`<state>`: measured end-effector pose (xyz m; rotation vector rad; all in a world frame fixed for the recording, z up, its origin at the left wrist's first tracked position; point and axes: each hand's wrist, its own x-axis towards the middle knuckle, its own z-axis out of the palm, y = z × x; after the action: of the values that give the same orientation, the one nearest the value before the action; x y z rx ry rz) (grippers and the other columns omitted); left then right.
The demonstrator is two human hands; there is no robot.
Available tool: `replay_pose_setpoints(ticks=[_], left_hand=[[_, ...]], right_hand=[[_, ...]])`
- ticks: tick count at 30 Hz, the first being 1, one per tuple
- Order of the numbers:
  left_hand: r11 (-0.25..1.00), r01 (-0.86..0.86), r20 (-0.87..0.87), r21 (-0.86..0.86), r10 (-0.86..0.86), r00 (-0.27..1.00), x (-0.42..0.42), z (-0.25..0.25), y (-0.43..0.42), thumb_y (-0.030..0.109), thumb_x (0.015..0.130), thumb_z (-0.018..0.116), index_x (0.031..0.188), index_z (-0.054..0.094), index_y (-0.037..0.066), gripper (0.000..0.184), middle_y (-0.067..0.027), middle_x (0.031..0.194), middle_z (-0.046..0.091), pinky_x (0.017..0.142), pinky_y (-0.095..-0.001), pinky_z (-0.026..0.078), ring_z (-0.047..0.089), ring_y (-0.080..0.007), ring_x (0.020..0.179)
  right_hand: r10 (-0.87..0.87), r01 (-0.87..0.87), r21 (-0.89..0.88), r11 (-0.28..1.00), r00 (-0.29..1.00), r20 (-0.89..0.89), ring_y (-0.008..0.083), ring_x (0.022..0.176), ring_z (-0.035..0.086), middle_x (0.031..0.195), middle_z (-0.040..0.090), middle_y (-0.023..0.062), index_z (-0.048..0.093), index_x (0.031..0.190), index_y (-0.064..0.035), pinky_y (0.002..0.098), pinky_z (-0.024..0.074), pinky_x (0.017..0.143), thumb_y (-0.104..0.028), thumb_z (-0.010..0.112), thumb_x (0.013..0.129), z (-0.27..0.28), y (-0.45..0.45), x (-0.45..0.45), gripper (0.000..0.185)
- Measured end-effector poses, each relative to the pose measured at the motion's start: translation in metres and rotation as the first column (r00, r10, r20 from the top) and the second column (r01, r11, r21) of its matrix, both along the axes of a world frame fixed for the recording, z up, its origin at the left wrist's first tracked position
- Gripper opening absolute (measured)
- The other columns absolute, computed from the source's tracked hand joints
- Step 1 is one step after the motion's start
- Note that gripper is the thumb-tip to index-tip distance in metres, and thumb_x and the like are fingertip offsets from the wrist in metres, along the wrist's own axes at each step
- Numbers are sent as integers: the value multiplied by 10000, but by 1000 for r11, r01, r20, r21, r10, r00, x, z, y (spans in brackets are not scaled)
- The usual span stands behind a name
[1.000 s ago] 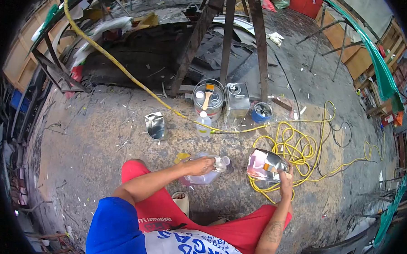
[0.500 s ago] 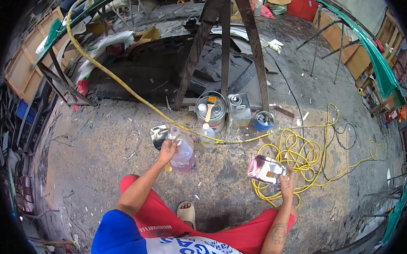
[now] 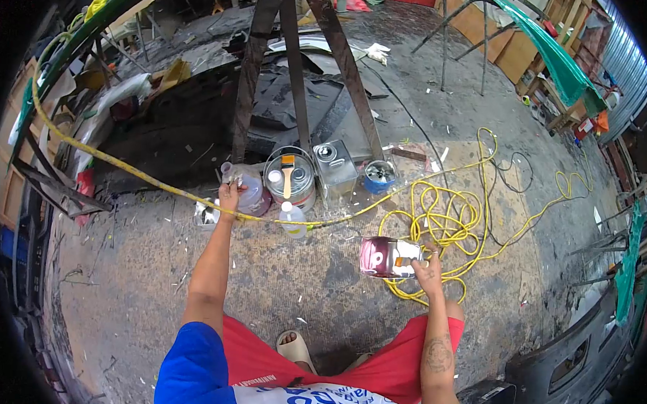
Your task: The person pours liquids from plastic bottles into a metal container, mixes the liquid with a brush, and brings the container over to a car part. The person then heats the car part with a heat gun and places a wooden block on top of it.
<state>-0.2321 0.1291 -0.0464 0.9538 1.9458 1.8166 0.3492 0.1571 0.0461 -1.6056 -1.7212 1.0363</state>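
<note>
My left hand [image 3: 228, 196] is closed around the neck area of a clear plastic jug [image 3: 252, 190] with pinkish-purple liquid low in it. The jug is beside a large metal paint can [image 3: 306, 194], behind the yellow hose. In my right hand [image 3: 429, 273] is a shiny metal tray [image 3: 377, 256] with dark pink liquid at its left end. A small brush [image 3: 404, 262] with an orange band lies at the tray's right end, by my thumb. Across the paint can's lid rests a paintbrush [image 3: 287, 175]. A small white-capped bottle [image 3: 292, 219] stands in front of the can.
A rectangular metal tin [image 3: 335, 174] and a blue can [image 3: 379, 177] stand right of the paint can, near a steel trestle [image 3: 247, 90]. A yellow hose [image 3: 151, 184] crosses the floor and coils [image 3: 446, 214] beyond the tray. Green panels [image 3: 553, 60] rest on stands.
My left hand has moved the jug away from me, to beside the paint can. The tray stays in my right hand. The camera view has turned right.
</note>
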Motion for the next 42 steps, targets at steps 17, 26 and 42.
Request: replay_pose_setpoints(ticks=[17,26,42], left_hand=[[275,349,171,-896,-512,842,-58,8,-114,142,779,612,794,693,-19,181,-120,665,675,481,-317,530,644,-172,525],[815,486,-12,-316,-516,856,121,-9,-62,137,830,679,1038,602,-25,275,-40,699,579,529,-257,429,513,-77,594],[976,73,-114,-203,-97,989,139,-29,-83,155,902,601,816,612,-22,197,-72,710,586,591,-278,455,569,-122,622]], right_hand=[[65,-62,93,994,998,-24,143,676,560,816,585,109,403,1267,-3,281,455,559,-162,650,784,-102,28,46,566],[-11,-4,229,973,998,65,370,858,619,923,619,248,410,1265,-18,415,481,759,-272,701,733,-87,27,12,657],[-42,20,-169,985,991,-129,345,979,610,1013,610,271,409,1274,9,389,465,860,-355,697,711,-114,32,5,730]])
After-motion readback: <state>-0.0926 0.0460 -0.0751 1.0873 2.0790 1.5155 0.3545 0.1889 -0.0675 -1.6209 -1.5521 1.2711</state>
